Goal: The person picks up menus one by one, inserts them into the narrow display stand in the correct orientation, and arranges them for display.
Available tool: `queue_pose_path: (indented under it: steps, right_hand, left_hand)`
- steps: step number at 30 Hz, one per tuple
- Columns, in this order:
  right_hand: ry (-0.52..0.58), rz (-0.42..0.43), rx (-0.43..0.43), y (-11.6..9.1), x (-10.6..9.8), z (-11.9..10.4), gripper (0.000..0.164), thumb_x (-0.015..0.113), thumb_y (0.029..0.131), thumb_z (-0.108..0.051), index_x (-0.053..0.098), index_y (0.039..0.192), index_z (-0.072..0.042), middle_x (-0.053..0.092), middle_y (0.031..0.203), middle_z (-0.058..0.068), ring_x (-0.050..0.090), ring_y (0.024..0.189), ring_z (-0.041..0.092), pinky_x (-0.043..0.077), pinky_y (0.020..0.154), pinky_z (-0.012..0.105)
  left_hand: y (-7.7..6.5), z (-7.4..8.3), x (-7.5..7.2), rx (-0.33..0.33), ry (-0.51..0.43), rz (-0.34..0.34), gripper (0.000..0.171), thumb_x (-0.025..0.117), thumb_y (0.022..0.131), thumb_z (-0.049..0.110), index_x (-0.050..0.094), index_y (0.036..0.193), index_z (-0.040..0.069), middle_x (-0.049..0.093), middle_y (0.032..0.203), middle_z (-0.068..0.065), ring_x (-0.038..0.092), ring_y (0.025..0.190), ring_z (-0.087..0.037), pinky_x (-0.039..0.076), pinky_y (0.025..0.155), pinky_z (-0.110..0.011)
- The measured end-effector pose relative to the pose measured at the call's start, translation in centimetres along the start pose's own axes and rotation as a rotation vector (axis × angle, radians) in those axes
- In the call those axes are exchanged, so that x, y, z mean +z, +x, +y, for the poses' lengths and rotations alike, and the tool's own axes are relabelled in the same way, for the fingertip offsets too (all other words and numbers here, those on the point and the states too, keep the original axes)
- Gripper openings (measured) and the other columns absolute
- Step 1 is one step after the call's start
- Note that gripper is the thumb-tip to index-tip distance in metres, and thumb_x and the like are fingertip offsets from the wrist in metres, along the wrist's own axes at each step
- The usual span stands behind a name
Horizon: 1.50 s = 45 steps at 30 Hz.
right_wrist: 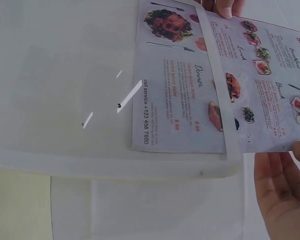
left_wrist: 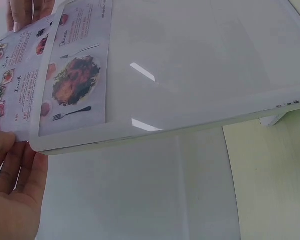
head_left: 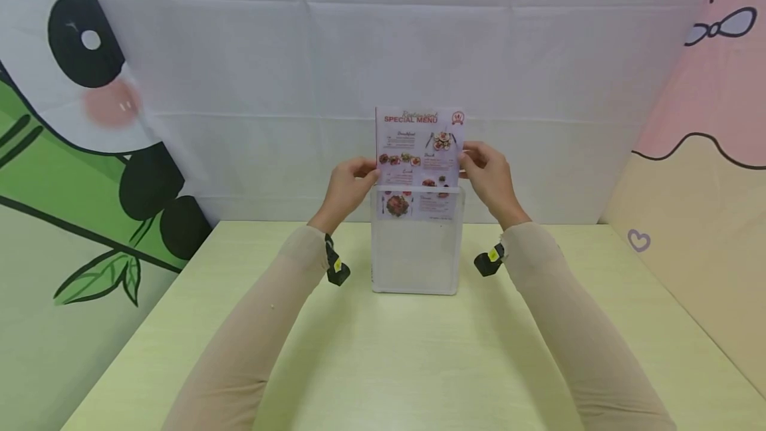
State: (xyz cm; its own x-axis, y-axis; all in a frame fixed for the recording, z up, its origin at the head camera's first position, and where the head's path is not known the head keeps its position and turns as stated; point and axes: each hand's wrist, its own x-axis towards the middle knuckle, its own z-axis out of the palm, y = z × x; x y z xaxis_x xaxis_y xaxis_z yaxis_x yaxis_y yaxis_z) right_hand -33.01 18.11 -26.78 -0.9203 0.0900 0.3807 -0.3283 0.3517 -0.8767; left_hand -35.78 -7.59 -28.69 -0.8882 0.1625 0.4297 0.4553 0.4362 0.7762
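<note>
The left hand (head_left: 350, 188) and right hand (head_left: 492, 181) pinch opposite edges of the restaurant menu (head_left: 419, 158), each grip closed; its lower part sits inside the clear holder (head_left: 415, 258). Insertion appears underway; the next move likely calls for level downward feed.

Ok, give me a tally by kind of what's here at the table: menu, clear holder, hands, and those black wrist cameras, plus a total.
Menu: 1
Clear holder: 1
Hands, left hand and right hand: 2
Black cameras, left camera and right camera: 2
Total: 6
</note>
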Motion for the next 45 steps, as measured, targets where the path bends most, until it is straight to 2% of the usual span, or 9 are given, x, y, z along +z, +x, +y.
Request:
queue_pose_path:
  steps: [12,20,29,37,45]
  right_hand:
    - [-0.015,-0.007,0.018,0.17,0.13,0.04,0.026,0.051,0.1,-0.018,0.059,0.12,-0.003,0.063,0.111,0.014,0.063,0.097,0.02,0.056,0.088,0.037]
    - [-0.013,-0.013,0.035,0.0,0.1,0.34,0.028,0.051,0.1,-0.018,0.059,0.121,-0.002,0.062,0.111,0.015,0.062,0.096,0.02,0.054,0.091,0.04]
    - [-0.007,-0.024,0.052,-0.24,0.08,0.59,0.029,0.052,0.099,-0.017,0.059,0.122,-0.001,0.062,0.115,0.017,0.062,0.099,0.022,0.052,0.095,0.042]
    - [-0.006,-0.016,0.032,-0.13,0.25,0.45,0.031,0.053,0.099,-0.02,0.057,0.126,-0.007,0.063,0.116,0.017,0.066,0.097,0.026,0.055,0.091,0.037]
    - [-0.021,-0.001,0.009,-0.09,0.41,0.57,0.028,0.054,0.099,-0.021,0.059,0.12,-0.004,0.065,0.11,0.018,0.067,0.09,0.02,0.056,0.087,0.034]
  left_hand:
    - [-0.07,0.04,0.01,-0.024,-0.041,-0.009,0.024,0.06,0.094,0.017,0.066,0.114,0.004,0.068,0.109,-0.013,0.06,0.101,-0.025,0.051,0.089,-0.039]
    - [0.04,-0.03,0.13,0.007,-0.045,-0.003,0.024,0.06,0.095,0.017,0.066,0.114,0.004,0.068,0.108,-0.013,0.06,0.099,-0.025,0.049,0.088,-0.039]
    - [-0.08,0.0,0.17,-0.01,-0.029,-0.018,0.021,0.061,0.095,0.015,0.067,0.11,0.003,0.068,0.107,-0.013,0.06,0.1,-0.025,0.049,0.09,-0.041]
    - [-0.22,-0.27,0.17,-0.018,-0.017,-0.02,0.02,0.062,0.094,0.015,0.067,0.108,0.002,0.068,0.107,-0.014,0.06,0.102,-0.026,0.049,0.091,-0.041]
    - [-0.23,-0.52,0.07,-0.027,-0.017,-0.034,0.02,0.061,0.094,0.015,0.067,0.109,0.003,0.068,0.107,-0.013,0.06,0.103,-0.025,0.05,0.09,-0.041]
